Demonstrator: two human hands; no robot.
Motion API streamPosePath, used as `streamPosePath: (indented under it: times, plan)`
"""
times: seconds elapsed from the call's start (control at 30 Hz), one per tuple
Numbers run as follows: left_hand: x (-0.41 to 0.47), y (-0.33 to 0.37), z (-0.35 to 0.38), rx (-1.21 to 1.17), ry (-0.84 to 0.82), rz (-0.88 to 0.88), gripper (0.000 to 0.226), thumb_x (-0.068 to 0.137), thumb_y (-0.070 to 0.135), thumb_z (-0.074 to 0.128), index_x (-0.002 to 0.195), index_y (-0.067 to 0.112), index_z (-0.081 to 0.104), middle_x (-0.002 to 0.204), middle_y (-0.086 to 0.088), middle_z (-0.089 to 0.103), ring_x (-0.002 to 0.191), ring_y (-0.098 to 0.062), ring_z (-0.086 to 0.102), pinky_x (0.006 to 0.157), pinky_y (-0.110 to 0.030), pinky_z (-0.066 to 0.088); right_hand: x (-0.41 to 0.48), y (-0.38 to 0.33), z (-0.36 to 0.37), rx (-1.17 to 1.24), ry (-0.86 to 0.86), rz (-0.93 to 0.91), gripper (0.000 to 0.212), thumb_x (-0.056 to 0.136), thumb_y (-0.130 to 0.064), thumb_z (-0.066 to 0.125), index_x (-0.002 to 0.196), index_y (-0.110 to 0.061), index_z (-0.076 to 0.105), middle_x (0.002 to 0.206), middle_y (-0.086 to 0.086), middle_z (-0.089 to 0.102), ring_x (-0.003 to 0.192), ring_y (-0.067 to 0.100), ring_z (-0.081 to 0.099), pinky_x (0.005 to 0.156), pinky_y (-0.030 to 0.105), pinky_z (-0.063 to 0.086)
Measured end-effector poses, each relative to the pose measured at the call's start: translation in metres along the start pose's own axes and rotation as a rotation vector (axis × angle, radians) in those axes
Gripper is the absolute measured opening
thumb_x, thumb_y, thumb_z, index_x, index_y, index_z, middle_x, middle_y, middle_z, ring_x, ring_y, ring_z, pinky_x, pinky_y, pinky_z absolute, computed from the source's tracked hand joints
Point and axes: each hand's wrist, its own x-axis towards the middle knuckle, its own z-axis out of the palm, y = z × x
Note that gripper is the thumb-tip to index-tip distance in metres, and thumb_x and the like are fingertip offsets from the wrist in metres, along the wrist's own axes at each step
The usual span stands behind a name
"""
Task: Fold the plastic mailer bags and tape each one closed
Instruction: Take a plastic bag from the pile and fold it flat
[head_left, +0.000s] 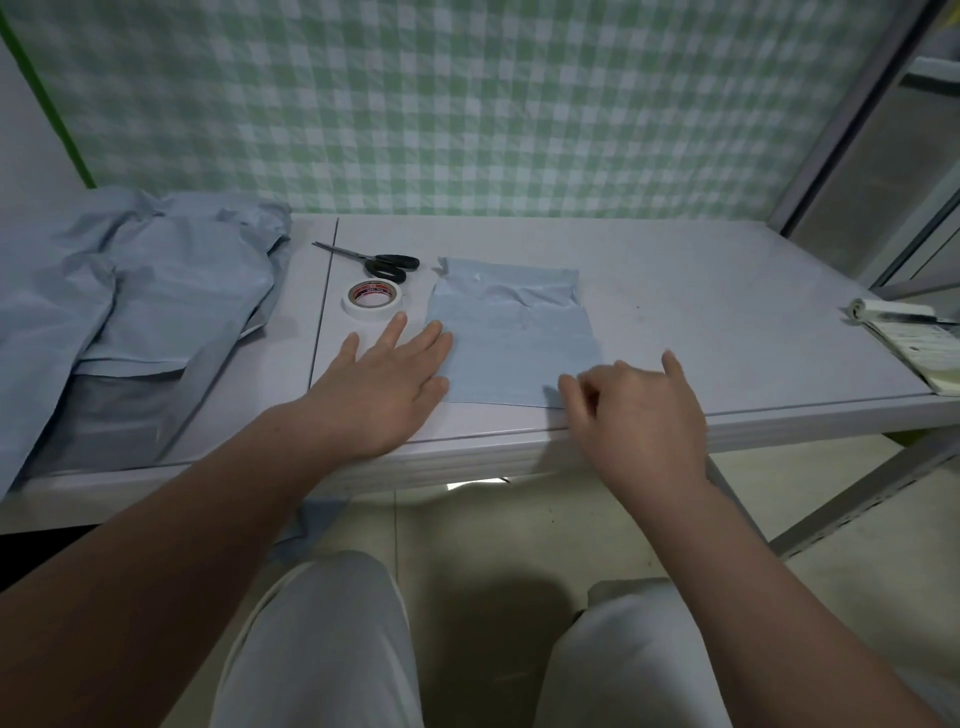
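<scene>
the flat mailer bag (511, 332) on the pale grey bench (701, 291) is light blue, like the heap of mailer bags (130, 291) at nine o'clock of it, which shows darker grey undersides. at ten o'clock a white tape roll (372, 300) carries red print, beside scissors (389, 266) with black handles. the backdrop (467, 104) at twelve o'clock is green-and-white check.

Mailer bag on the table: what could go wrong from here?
The mailer bag is crumpled at its far end, so the fold may come out uneven. The left hand rests flat on its left edge only; the bag could slide if the right hand, at its near corner, pulls.
</scene>
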Motion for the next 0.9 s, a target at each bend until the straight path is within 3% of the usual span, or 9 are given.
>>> streamPosePath:
  times: [0.1,0.17,0.23,0.3,0.43,0.63,0.73,0.83,0.9]
  plan:
    - [0.000,0.000,0.000,0.009,0.002,-0.001,0.053,0.102,0.037,0.014,0.151,0.026,-0.002,0.158,0.012,-0.008,0.146,-0.019,-0.011,0.117,-0.050,0.002,0.016,-0.009,0.003,-0.069,-0.065,0.025,0.034,0.093,-0.032,0.042,0.066,-0.015,0.055,0.064,0.002,0.057,0.058,0.023,0.049,0.115,0.040,0.017]
    - [0.000,0.000,0.000,0.010,-0.002,0.000,0.053,0.102,0.038,0.014,0.151,0.026,-0.002,0.158,0.012,-0.009,0.146,-0.020,-0.011,0.117,-0.050,0.002,0.022,-0.020,0.004,0.001,-0.062,-0.073,0.030,0.091,-0.033,0.040,0.082,-0.015,0.063,0.084,0.006,0.066,0.083,0.028,0.060,0.112,0.042,0.020]
    - [0.000,0.000,-0.001,0.011,0.000,0.000,0.053,0.102,0.038,0.014,0.151,0.027,-0.002,0.158,0.012,-0.009,0.146,-0.019,-0.012,0.117,-0.049,0.001,0.027,-0.033,0.009,0.087,-0.150,-0.192,0.034,0.095,-0.033,0.040,0.114,-0.012,0.059,0.122,0.008,0.059,0.118,0.028,0.049,0.110,0.041,0.020]
    - [0.000,0.000,0.000,0.015,-0.003,-0.005,0.054,0.101,0.040,0.014,0.151,0.028,-0.002,0.158,0.012,-0.010,0.145,-0.018,-0.013,0.117,-0.048,0.000,0.031,-0.044,0.016,0.120,-0.264,-0.264,0.044,0.098,-0.033,0.035,0.136,-0.012,0.042,0.142,0.004,0.042,0.132,0.024,0.033,0.111,0.040,0.015]
    - [0.001,-0.003,0.001,0.023,-0.013,-0.010,0.054,0.101,0.042,0.013,0.151,0.029,-0.005,0.158,0.012,-0.012,0.145,-0.017,-0.014,0.117,-0.047,-0.002,0.039,-0.046,0.031,0.142,-0.432,-0.266,0.057,0.099,-0.043,0.022,0.149,-0.016,0.020,0.156,0.000,0.019,0.143,0.020,0.013,0.116,0.047,0.010]
    - [0.006,-0.010,-0.008,0.051,0.002,0.004,0.058,0.099,0.046,0.022,0.151,0.025,0.006,0.159,0.007,-0.007,0.145,-0.018,-0.013,0.117,-0.050,0.002,0.040,-0.042,0.035,0.127,-0.477,-0.256,0.062,0.098,-0.048,0.017,0.151,-0.017,0.013,0.160,-0.004,0.008,0.146,0.017,0.004,0.118,0.048,0.004]
    - [0.015,-0.022,-0.013,0.023,0.185,-0.032,0.052,0.097,0.040,0.035,0.143,0.019,0.027,0.156,0.000,0.012,0.144,-0.020,0.003,0.113,-0.051,0.016,0.040,-0.041,0.034,0.133,-0.456,-0.261,0.060,0.097,-0.050,0.018,0.146,-0.016,0.021,0.155,-0.001,0.019,0.142,0.019,0.014,0.116,0.050,0.010]
    - [0.024,-0.032,-0.018,-0.129,0.413,-0.131,0.042,0.091,0.030,0.048,0.130,0.015,0.050,0.139,-0.008,0.042,0.130,-0.027,0.035,0.106,-0.044,0.032,0.040,-0.041,0.031,0.114,-0.517,-0.248,0.066,0.097,-0.053,0.017,0.152,-0.019,0.006,0.160,-0.004,0.000,0.147,0.016,-0.002,0.118,0.047,0.000]
    - [0.024,-0.023,-0.021,-0.226,0.478,-0.078,0.033,0.087,0.029,0.057,0.117,0.015,0.063,0.118,-0.006,0.057,0.114,-0.024,0.049,0.097,-0.033,0.038,0.040,-0.042,0.031,0.115,-0.515,-0.249,0.068,0.097,-0.055,0.018,0.152,-0.020,0.004,0.160,-0.005,-0.002,0.147,0.016,-0.004,0.118,0.047,-0.001]
